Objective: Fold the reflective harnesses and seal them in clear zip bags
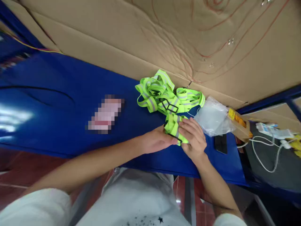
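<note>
Just below the middle of the frame, the left hand (156, 141) and the right hand (194, 138) meet over the blue table (58, 103). Both have their grip closed on a folded bundle of neon-yellow reflective strap (173, 125) with a black buckle, pressed between the fingers; the folding looks partly done, the bundle compact but not yet let go. Just beyond, toward the centre, a loose tangle of reflective straps (162, 92) lies unfolded, so most of the work seems left. To its right sit clear plastic bags (213, 117), then a cardboard sheet (164, 34) across the top.
</note>
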`<act>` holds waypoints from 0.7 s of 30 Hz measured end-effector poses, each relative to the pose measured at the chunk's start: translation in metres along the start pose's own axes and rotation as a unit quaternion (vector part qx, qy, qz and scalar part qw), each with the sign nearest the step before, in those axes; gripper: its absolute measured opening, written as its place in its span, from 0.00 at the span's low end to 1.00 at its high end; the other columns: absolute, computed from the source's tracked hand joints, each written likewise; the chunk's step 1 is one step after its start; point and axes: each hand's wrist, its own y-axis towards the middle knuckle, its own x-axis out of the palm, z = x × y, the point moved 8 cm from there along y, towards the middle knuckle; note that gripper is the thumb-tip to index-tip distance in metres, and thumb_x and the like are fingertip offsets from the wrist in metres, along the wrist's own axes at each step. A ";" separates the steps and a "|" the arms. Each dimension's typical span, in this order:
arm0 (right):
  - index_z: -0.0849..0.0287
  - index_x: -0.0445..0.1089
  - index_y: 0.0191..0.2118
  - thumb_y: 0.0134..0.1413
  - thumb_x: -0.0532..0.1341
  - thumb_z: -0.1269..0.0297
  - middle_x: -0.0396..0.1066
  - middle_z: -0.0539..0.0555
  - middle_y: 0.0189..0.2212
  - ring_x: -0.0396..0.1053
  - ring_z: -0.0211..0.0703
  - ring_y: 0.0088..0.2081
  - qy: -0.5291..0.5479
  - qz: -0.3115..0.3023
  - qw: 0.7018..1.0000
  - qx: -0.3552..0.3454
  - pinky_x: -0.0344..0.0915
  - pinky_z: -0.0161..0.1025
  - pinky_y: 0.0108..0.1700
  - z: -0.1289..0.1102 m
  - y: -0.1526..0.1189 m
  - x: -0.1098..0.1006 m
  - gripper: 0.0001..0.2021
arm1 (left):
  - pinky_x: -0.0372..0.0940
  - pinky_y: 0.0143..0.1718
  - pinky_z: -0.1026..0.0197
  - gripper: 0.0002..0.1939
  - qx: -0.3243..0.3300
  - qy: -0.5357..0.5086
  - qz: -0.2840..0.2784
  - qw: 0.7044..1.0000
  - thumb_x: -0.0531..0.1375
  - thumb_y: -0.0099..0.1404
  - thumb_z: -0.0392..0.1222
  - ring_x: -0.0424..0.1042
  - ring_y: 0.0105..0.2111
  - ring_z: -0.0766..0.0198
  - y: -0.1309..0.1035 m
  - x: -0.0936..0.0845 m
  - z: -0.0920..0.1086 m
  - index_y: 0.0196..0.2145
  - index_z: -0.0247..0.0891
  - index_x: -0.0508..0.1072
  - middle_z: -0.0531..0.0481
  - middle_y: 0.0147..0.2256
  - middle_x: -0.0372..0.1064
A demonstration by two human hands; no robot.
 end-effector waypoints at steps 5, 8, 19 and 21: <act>0.52 0.70 0.55 0.64 0.58 0.78 0.76 0.55 0.59 0.63 0.49 0.70 -0.057 -0.105 0.993 0.009 0.45 0.62 0.76 -0.010 -0.004 0.015 0.18 | 0.65 0.47 0.63 0.23 0.026 0.007 0.052 0.998 0.80 0.48 0.39 0.76 0.41 0.63 -0.005 -0.009 0.012 0.43 0.40 0.82 0.51 0.39 0.80; 0.57 0.59 0.67 0.63 0.61 0.69 0.59 0.63 0.71 0.44 0.59 0.77 0.060 -0.196 0.975 0.086 0.33 0.72 0.75 -0.003 -0.008 0.027 0.27 | 0.67 0.51 0.60 0.21 0.031 0.058 0.105 0.992 0.78 0.49 0.34 0.78 0.44 0.60 -0.004 -0.021 0.021 0.42 0.38 0.83 0.48 0.42 0.81; 0.49 0.64 0.65 0.65 0.65 0.53 0.65 0.58 0.66 0.66 0.54 0.66 0.247 0.003 0.903 0.352 0.67 0.54 0.66 0.065 -0.029 0.019 0.25 | 0.73 0.48 0.53 0.29 0.007 0.143 0.156 0.977 0.79 0.44 0.35 0.80 0.44 0.51 0.001 -0.036 0.020 0.46 0.37 0.82 0.43 0.44 0.82; 0.51 0.66 0.64 0.66 0.64 0.53 0.71 0.58 0.60 0.71 0.52 0.61 0.230 -0.045 0.904 0.357 0.69 0.52 0.64 0.063 -0.031 0.029 0.24 | 0.73 0.48 0.54 0.29 0.002 0.171 0.153 0.973 0.80 0.45 0.37 0.80 0.45 0.51 0.001 -0.037 0.019 0.46 0.36 0.82 0.43 0.45 0.82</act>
